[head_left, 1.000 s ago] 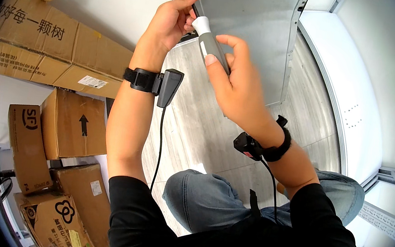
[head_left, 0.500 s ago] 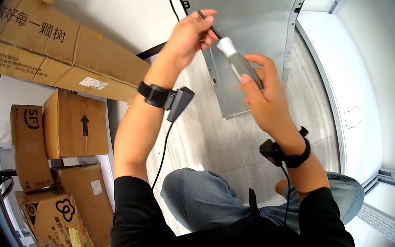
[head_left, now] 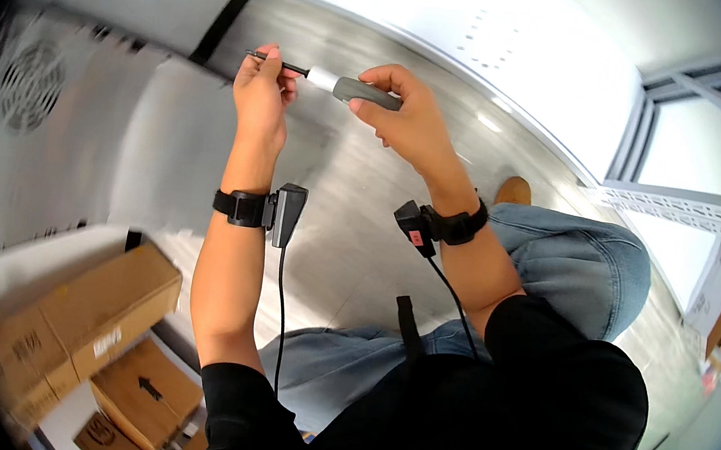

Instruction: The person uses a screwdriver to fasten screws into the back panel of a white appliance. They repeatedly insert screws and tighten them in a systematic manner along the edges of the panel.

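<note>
I hold a screwdriver (head_left: pixel 368 94) in front of me with both hands, its grey and white handle toward the right and its dark shaft pointing left. My left hand (head_left: pixel 258 109) pinches the shaft between the fingers close to the tip. My right hand (head_left: pixel 418 126) is closed round the grey handle, thumb on the near side. Both hands are in the air above the floor. A large metal panel (head_left: pixel 102 130) with a round vent grille (head_left: pixel 33 86) lies to the left of my left hand, apart from it.
Cardboard boxes stand at lower left: a long box (head_left: pixel 136 292) and a smaller one (head_left: pixel 166 381) with a printed arrow. A white raised surface (head_left: pixel 550 77) runs along the far side. Metal framing (head_left: pixel 646 139) rises at right. Cables (head_left: pixel 279 323) hang from my wrist straps.
My view has turned right, so the panel and boxes now appear farther left. The screwdriver is nearly level now instead of steeply slanted. Both hands keep their hold.
</note>
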Action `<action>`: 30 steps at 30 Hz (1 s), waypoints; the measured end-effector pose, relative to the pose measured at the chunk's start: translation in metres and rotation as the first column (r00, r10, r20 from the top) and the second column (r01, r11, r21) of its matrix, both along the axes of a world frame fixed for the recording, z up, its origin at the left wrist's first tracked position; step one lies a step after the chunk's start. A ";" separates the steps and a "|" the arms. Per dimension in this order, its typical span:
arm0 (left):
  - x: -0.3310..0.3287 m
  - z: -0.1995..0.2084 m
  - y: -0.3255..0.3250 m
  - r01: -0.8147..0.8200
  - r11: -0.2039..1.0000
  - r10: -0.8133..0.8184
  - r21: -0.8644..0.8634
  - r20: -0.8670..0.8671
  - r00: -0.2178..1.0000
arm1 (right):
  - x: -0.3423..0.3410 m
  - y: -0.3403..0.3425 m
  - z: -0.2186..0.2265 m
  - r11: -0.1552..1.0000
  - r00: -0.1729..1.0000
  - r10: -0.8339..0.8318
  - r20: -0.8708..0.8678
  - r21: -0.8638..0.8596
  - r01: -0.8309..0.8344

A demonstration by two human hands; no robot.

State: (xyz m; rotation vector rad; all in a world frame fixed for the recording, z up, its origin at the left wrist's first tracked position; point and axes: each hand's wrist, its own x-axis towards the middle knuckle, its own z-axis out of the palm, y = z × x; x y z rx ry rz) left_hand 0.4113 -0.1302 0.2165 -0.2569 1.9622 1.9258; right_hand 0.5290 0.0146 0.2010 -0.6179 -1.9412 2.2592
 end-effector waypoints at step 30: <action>-0.028 -0.165 0.348 0.280 0.134 -0.777 -0.951 0.074 0.625 | 0.042 0.257 -0.085 0.750 0.677 -0.661 0.325 0.258 0.609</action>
